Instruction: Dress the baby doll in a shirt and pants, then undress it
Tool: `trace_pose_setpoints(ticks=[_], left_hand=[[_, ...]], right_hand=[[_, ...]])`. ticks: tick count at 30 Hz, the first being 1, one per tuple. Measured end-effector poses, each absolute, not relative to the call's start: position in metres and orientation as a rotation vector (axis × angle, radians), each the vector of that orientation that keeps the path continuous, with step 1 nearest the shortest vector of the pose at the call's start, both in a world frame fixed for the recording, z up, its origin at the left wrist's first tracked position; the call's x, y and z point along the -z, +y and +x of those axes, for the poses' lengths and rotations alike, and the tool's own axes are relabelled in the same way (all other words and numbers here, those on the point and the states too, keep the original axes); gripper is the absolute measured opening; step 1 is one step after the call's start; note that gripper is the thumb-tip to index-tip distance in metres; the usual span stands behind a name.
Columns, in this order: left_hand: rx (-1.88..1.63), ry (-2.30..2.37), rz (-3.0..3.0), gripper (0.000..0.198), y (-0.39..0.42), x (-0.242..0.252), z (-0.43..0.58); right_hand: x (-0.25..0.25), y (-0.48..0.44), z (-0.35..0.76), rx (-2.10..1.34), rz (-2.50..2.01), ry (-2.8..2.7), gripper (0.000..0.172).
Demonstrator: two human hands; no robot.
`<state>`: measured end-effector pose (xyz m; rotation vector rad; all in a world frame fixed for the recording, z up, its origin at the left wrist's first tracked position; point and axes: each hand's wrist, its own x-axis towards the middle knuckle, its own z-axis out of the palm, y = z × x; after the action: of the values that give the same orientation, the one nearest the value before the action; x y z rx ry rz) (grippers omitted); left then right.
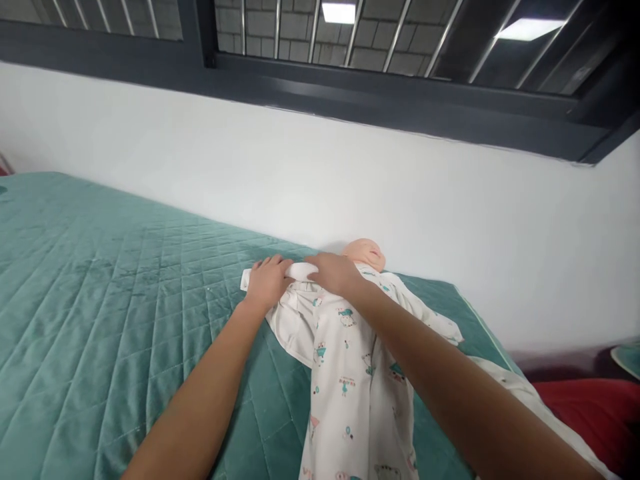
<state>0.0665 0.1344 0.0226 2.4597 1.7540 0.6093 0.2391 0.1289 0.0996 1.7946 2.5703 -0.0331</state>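
Observation:
A baby doll [364, 253] lies on its back on a green quilted cover, its head near the wall. White baby clothes [345, 360] with small animal prints lie over its body. On the left, a white sleeve [301, 271] stretches out from the doll's shoulder. My left hand [270, 283] is closed around the sleeve near its cuff, which shows beyond the fingers. Closer to the shoulder, my right hand [334, 272] grips the same sleeve, thumb toward my left hand. My right forearm crosses over the clothes and hides part of them.
The green quilted cover [125, 287] spreads wide to the left. Behind the doll rises a white wall [225, 160], with a dark window frame [350, 100] and metal bars above. Red material [590, 413] and white cloth [510, 387] lie at the lower right.

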Motion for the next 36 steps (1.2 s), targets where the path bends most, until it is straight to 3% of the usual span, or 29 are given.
trace_pose_setpoints(ticks=[3,6,10,17,24,30,36], left_hand=[[-0.605,1.814,2.419,0.026,0.132,-0.023,0.068],[-0.616,1.850,2.399,0.027,0.130,-0.024,0.068],[-0.576,1.926,2.380,0.030,0.131,-0.027,0.065],[-0.364,1.979,2.326,0.029,0.132,-0.032,0.062],[-0.412,1.996,2.457,0.042,0.117,-0.045,0.073],[-0.861,1.322,2.442,0.035,0.086,-0.068,0.120],[-0.673,1.007,2.579,0.034,0.081,-0.104,0.196]], right_hand=[[-0.103,0.113,0.261,0.089,2.067,2.661,0.040],[-0.099,0.091,0.301,0.146,2.493,2.705,0.036],[-0.068,0.063,0.362,-0.006,3.039,2.416,0.038],[-0.033,0.044,0.386,-0.259,2.870,2.047,0.036],[-0.033,0.050,0.399,-0.135,3.195,1.764,0.037],[-0.034,0.048,0.388,-0.115,3.132,1.956,0.039],[-0.032,0.046,0.381,-0.063,3.066,2.013,0.041]])
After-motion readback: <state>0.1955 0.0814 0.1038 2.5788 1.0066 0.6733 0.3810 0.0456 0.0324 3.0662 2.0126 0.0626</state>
